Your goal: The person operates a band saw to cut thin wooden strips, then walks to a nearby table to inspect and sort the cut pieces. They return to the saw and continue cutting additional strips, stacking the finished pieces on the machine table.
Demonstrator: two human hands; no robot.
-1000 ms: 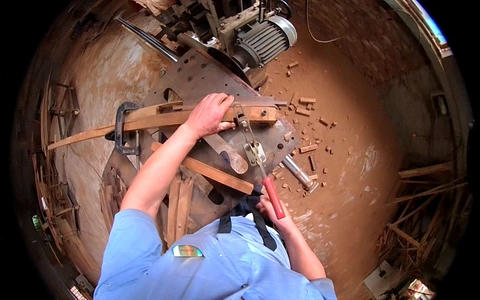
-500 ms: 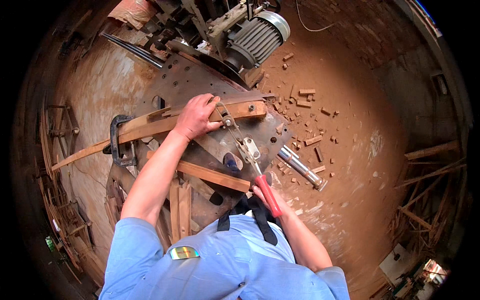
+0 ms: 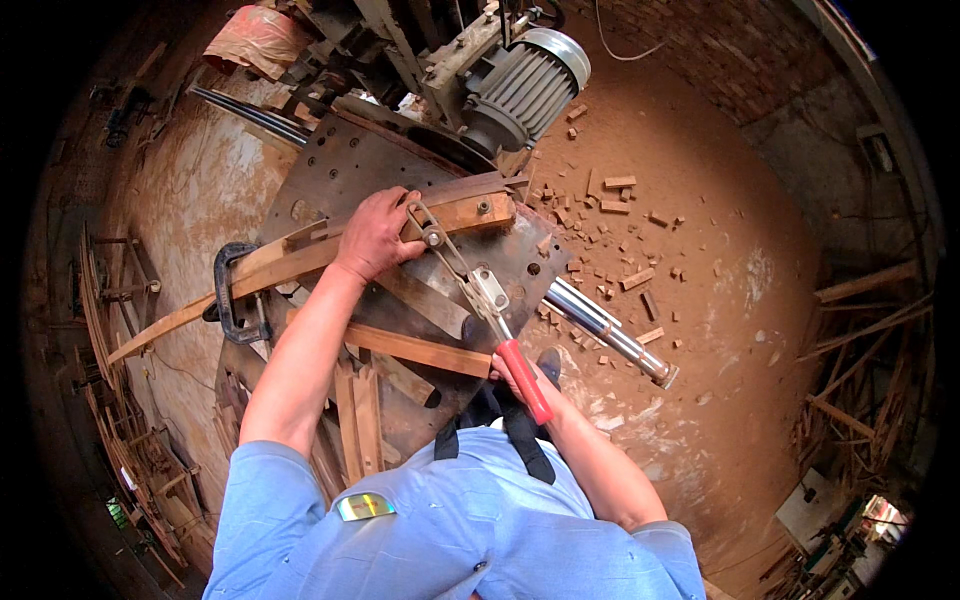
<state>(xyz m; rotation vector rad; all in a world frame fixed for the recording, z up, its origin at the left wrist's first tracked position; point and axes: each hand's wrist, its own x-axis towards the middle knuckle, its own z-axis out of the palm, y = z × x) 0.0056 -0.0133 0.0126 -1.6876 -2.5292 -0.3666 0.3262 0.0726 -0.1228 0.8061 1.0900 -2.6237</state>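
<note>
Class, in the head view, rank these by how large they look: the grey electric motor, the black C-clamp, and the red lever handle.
1. Grey electric motor
2. Black C-clamp
3. Red lever handle, held in the right hand

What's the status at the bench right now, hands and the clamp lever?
Left hand pressing flat on the wooden strip on the metal plate. Right hand closed on the red-handled clamp lever. Black C-clamp pins the strip's left part.

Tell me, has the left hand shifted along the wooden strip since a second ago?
No. The left hand presses the wooden strip at the same spot, beside the toggle clamp and well right of the black C-clamp.
</note>
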